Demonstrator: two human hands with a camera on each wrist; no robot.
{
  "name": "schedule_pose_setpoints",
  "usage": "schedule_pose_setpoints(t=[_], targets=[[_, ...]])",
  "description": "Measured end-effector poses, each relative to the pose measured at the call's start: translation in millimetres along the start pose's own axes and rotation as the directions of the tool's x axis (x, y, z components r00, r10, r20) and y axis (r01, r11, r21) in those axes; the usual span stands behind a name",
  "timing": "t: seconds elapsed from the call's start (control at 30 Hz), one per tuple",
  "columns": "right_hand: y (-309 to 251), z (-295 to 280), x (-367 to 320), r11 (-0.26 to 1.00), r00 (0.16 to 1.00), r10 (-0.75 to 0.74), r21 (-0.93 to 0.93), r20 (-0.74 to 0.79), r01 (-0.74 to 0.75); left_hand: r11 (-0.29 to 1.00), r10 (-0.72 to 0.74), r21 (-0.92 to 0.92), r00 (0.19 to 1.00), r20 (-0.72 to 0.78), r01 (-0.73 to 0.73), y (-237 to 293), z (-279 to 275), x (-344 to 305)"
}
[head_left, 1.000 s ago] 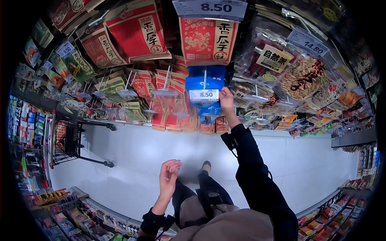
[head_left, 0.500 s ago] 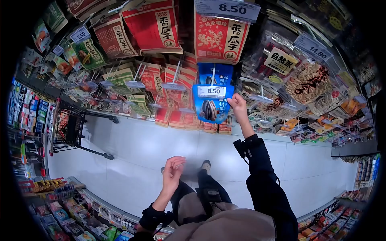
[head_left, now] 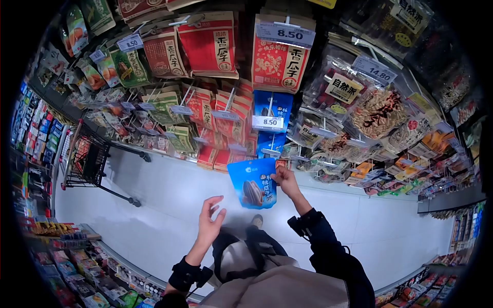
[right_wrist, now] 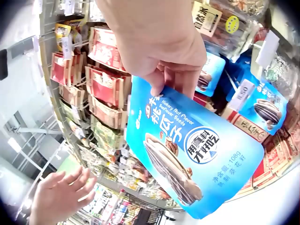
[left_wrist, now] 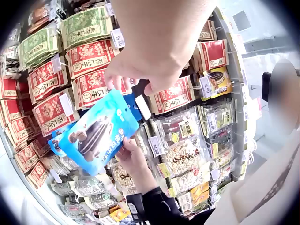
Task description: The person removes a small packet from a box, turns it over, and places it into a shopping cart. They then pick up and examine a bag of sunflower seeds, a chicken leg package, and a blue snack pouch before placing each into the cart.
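A blue bag of sunflower seeds (head_left: pixel 252 185) hangs from my right hand (head_left: pixel 285 180), whose thumb and fingers pinch its side edge. The right wrist view shows the bag's printed front (right_wrist: pixel 187 150), with "Hickory Nut Flavor Sunflower Seeds" on it. My left hand (head_left: pixel 209 222) is raised to the left of the bag, fingers loosely bent and holding nothing. In the left wrist view the left hand (left_wrist: pixel 145 65) overlaps the bag's upper edge. More blue bags (head_left: pixel 273 102) hang on the rack behind an 8.50 price tag (head_left: pixel 268 122).
Red seed bags (head_left: pixel 208 49) and green ones (head_left: pixel 131 66) hang on hooks at the left. Clear bags of dried food (head_left: pixel 380 110) fill the right side. A shopping cart (head_left: pixel 84 159) stands on the pale floor (head_left: pixel 169 179) at the left. Packed shelves (head_left: pixel 77 272) lie behind me.
My right hand has drawn the blue bag off its hook, down and toward my body. My left hand has shifted slightly left, nearer the bag.
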State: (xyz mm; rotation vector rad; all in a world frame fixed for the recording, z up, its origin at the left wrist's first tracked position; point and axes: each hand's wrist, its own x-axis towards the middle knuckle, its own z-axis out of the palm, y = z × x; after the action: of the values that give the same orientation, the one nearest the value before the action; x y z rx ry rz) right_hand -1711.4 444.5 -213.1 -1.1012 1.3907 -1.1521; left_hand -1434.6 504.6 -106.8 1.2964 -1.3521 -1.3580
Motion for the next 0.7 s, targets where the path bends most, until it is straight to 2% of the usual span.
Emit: schedule_pose_setpoints(t=[0.1,0.13,0.2,0.3,0.33,0.43,0.57,0.7], targets=[[-66.8,5.0,-28.7,0.994,0.998,-0.018,0.105,0.056,0.012,0.998,0.061,0.034,0.998,-0.004,-0.061,16.2,-4.9,-0.9],[-79.4,2.9,-31.6,0.993,0.993,-0.082,0.092,0.082,0.074,0.996,0.084,0.026,0.996,0.016,-0.084,25.7,-5.8,-2.3],[-117.7,6.5,-46.8,0.978,0.996,-0.072,0.198,0.048,0.061,0.988,0.150,0.035,0.988,0.048,-0.151,38.6,-7.9,-6.7],[-174.9,10.0,-65.0,0.933,0.994,-0.071,0.359,0.084,0.036,0.985,0.170,-0.072,0.961,0.219,-0.158,58.9,-14.5,-14.7],[-180.9,10.9,-67.1,0.916,0.992,-0.088,0.399,0.092,0.044,0.997,0.078,-0.042,0.972,0.223,-0.071,78.7,-15.0,-21.7],[-201.9,17.7,-76.5,0.866,0.984,-0.118,0.498,0.135,0.035,0.998,0.030,-0.065,0.948,0.318,-0.009,79.7,-22.9,-29.2],[-201.0,23.3,-79.7,0.857,0.983,-0.085,0.515,0.162,-0.011,0.955,-0.012,-0.282,0.959,0.283,0.095,82.8,-16.6,-35.0],[-190.1,27.0,-85.9,0.855,0.980,-0.096,0.518,0.173,-0.008,0.912,-0.061,-0.354,0.921,0.384,0.207,73.7,-14.8,-30.9]])
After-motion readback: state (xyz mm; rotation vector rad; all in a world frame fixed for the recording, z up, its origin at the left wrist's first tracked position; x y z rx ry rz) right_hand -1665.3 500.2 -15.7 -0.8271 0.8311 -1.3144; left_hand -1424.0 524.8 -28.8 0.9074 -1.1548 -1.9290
